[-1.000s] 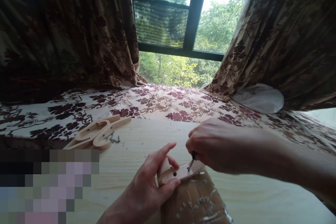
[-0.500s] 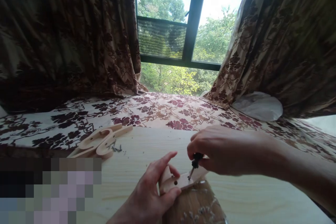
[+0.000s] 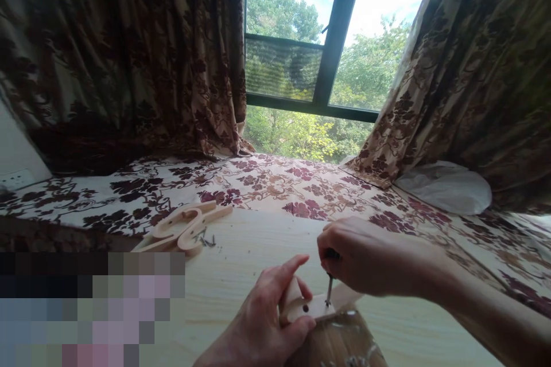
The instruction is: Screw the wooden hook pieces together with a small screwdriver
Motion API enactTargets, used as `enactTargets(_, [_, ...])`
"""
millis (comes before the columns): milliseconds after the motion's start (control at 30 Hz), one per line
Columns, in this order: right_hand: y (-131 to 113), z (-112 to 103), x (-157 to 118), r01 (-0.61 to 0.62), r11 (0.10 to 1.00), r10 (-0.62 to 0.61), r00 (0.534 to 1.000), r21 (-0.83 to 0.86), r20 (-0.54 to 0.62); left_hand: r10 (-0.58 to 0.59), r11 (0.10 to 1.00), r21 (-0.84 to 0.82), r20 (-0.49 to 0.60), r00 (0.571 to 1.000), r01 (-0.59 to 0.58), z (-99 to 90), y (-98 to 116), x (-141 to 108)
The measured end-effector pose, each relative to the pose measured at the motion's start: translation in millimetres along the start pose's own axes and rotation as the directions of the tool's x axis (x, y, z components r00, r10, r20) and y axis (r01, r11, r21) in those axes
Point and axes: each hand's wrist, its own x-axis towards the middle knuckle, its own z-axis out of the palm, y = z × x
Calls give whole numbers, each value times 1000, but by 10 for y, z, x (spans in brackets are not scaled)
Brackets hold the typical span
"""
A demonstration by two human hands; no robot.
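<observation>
My left hand is closed around one end of a pale wooden piece, with the thumb pressed on its near side and a dark round hole showing beside the fingers. In my right hand is a screwdriver, its dark handle mostly hidden by the fingers. The shaft points down, and its tip meets a screw in the wooden piece. Under the piece lies a brown block that looks wrapped in clear plastic or tape.
Curved wooden pieces lie at the left on the pale board, with several loose screws beside them. Behind is a floral cloth. A white plastic bag rests at the right below the curtain. The lower left is pixelated.
The view has shifted, so everything sits further right. The screwdriver now stands more upright, and my right hand has turned around its handle. My left hand keeps its hold on the wooden piece.
</observation>
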Motion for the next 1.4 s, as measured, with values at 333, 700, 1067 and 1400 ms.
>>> enactTargets(333, [-6, -149, -240, 76, 993, -66, 992, -95, 103, 52, 999, 17, -55, 997, -51, 22, -17, -20])
enactTargets(700, [-65, -155, -150, 36, 984, -11, 990, -172, 144, 85, 996, 39, -61, 995, -82, 29, -73, 11])
enactTargets(1067, [-128, -17, -279, 206, 971, -211, 977, -126, -34, 39, 999, -17, -62, 997, -40, 28, -42, -25])
enactTargets(1400, [71, -70, -112, 11, 1000, -14, 992, 28, 123, 2, 1000, -19, -71, 997, -4, 41, 18, -34])
